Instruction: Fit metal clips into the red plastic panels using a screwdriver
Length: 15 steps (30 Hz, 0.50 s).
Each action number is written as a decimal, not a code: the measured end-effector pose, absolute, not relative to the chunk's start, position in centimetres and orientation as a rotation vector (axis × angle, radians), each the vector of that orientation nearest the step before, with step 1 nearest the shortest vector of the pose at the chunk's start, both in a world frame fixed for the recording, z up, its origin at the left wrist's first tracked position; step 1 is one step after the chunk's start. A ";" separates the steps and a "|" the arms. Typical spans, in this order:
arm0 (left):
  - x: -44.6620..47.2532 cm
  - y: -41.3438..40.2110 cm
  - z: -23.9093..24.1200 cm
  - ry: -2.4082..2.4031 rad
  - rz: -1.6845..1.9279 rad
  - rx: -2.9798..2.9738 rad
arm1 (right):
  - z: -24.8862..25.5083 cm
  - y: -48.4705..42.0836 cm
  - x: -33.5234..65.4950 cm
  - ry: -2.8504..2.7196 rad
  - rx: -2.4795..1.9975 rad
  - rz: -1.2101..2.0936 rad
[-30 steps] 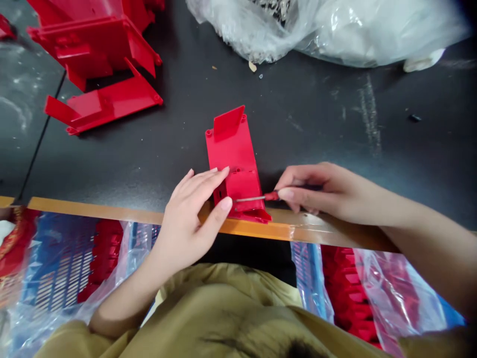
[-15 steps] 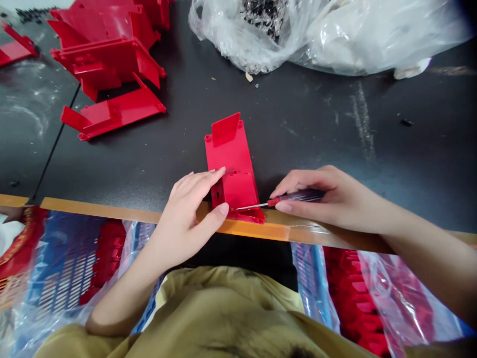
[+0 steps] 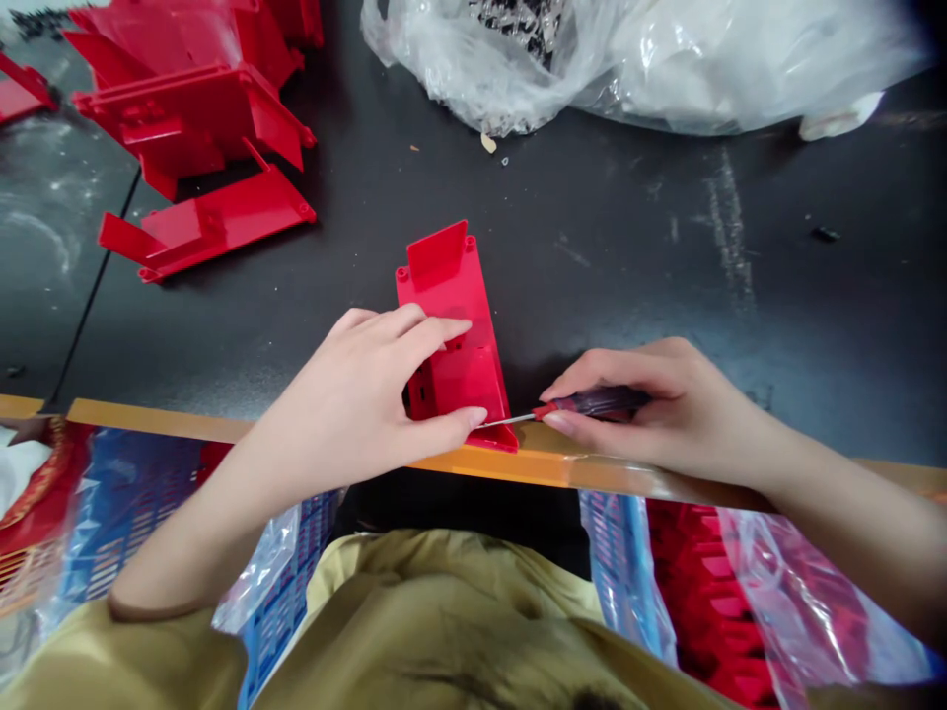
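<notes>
A red plastic part (image 3: 470, 370) with a raised box and an upright flap lies at the table's near edge. My left hand (image 3: 381, 394) reaches over its left side, fingers and thumb spread apart. The thumb tip is at the part's lower edge, where it hides the end of a screwdriver shaft. My right hand (image 3: 651, 399) is closed around the dark, red-collared handle of that screwdriver (image 3: 599, 402). Its thin metal shaft points left, nearly level, across the lower end of the part.
More red plastic parts (image 3: 192, 118) stand stacked at the back left, with a single one (image 3: 222, 225) before them. Clear plastic bags (image 3: 666, 69) lie at the back, one holding small dark pieces. Blue crates (image 3: 625, 572) with red parts stand below the table edge.
My left hand has shifted right over the red part, its thumb now covering the screwdriver's tip. The screwdriver and my right hand have moved slightly right and toward me. The view has shifted a little.
</notes>
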<state>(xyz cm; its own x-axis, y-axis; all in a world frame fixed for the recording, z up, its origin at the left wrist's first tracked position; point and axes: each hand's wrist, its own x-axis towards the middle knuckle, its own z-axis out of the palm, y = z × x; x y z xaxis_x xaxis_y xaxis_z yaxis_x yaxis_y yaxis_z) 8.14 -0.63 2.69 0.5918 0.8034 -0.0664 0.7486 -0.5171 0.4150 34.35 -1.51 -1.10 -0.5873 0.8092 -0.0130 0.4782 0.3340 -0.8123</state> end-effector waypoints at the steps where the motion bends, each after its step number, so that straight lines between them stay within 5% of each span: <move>1: 8.2 -0.3 2.9 1.227 0.161 2.453 | -1.2 -1.6 34.3 -2.213 -1.146 1.114; 15: 9.4 3.2 4.5 1.036 -0.199 2.633 | -2.1 -2.7 33.6 -2.428 -1.133 0.528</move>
